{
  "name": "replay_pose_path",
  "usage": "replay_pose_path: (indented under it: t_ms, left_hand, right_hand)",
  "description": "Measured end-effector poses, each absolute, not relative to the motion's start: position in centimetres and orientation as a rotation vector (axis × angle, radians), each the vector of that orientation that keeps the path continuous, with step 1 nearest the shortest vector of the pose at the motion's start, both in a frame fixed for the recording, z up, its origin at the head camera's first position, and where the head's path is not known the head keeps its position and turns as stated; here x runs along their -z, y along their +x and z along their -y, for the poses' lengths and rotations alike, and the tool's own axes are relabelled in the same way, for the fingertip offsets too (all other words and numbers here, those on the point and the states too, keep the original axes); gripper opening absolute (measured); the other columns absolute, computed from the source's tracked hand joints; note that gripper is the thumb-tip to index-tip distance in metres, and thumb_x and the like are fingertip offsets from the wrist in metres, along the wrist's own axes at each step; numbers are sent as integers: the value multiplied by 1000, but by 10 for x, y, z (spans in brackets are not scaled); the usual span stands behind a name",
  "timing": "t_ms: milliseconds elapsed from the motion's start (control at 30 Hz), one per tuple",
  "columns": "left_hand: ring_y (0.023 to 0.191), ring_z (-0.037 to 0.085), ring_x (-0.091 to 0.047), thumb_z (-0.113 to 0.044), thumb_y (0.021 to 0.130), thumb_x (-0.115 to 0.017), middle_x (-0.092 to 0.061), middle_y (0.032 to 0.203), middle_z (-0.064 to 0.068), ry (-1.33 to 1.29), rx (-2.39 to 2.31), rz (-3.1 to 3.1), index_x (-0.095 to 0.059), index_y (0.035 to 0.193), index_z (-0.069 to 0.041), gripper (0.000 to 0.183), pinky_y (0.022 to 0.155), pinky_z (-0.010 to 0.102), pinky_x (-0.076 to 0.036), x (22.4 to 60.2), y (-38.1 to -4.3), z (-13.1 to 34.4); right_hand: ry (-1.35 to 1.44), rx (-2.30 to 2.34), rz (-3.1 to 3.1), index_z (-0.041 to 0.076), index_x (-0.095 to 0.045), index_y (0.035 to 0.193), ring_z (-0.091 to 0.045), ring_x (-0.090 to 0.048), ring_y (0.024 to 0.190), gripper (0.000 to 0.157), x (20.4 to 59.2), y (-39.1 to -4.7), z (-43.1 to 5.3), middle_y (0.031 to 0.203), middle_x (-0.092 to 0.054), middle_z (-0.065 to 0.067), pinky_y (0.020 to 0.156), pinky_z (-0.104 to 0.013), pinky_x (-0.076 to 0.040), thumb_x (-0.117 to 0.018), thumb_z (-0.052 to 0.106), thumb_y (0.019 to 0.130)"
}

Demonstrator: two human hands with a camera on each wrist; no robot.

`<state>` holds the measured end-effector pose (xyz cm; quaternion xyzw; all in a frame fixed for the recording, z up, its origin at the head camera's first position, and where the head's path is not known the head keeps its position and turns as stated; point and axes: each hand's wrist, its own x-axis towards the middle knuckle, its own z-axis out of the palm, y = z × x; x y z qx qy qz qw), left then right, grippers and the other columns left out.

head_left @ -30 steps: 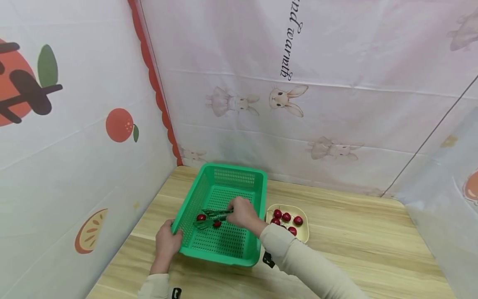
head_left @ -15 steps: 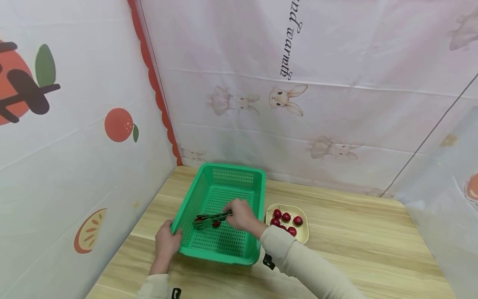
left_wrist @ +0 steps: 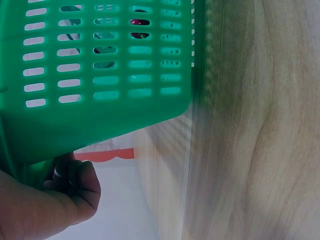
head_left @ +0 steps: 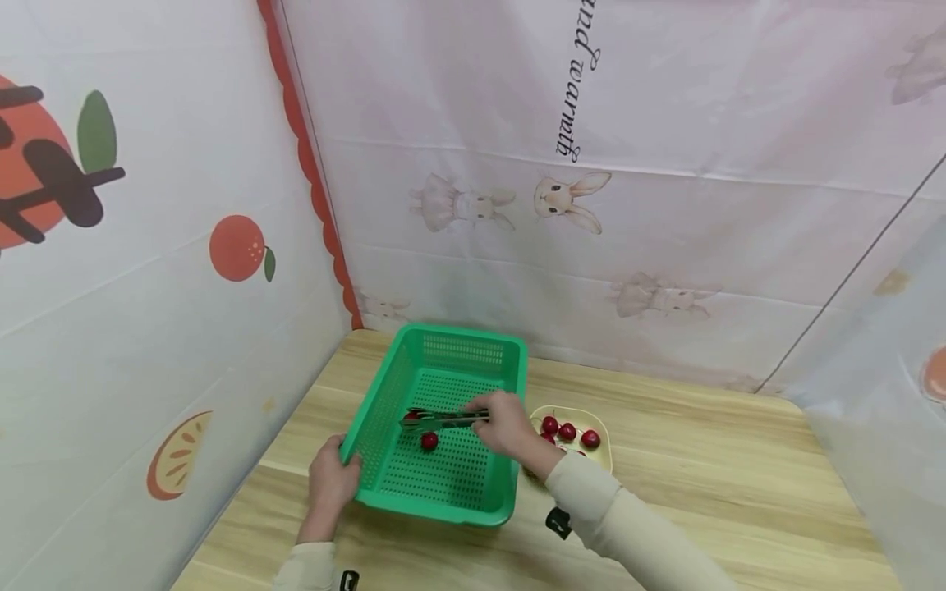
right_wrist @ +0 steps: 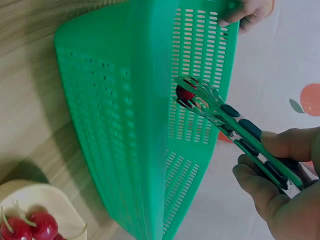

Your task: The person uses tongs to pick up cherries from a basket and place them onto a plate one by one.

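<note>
Green plastic basket [head_left: 436,484] sitting on the wooden table [head_left: 724,492], up near the corner of the printed fabric walls. The left hand [head_left: 330,483] has its fingers curled round the near left corner of the rim. The right hand [head_left: 508,424] is gripping a pair of metal tongs [head_left: 442,419] with dark green grip pads, held out over the inside of the basket. In the right wrist view there's something red right at the tong tips; can't tell if it's actually pinched or just behind them. One cherry [head_left: 429,441] lies loose on the perforated basket floor, just under the tongs. Just beside the basket on the right is a small cream plate [head_left: 602,437] with more cherries [head_left: 567,430] on it.
</note>
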<state>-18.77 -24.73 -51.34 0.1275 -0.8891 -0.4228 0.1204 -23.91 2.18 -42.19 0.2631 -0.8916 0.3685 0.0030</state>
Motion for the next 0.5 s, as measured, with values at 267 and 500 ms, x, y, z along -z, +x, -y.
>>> replay_pose_path:
  t_ms: [267, 500]
  left_hand:
    - [86, 38, -56, 1, 86, -53, -57, 100, 30, 364, 1234, 2602, -48, 119, 15, 37, 73, 50, -46, 513, -187, 248]
    - [88, 39, -55, 1, 87, -52, -56, 102, 30, 362, 1237, 2609, -47, 120, 16, 37, 73, 51, -46, 513, -187, 250]
  right_hand:
    - [753, -1137, 2731, 1, -70, 101, -25, -60, 94, 24, 418, -228, -53, 105, -66, -13, 71, -38, -50, -62, -6, 79]
    - [613, -1226, 2678, 1, -71, 96, -13, -53, 64, 22, 417, -218, -75, 92, -68, -8, 52, -25, -43, -66, -8, 76]
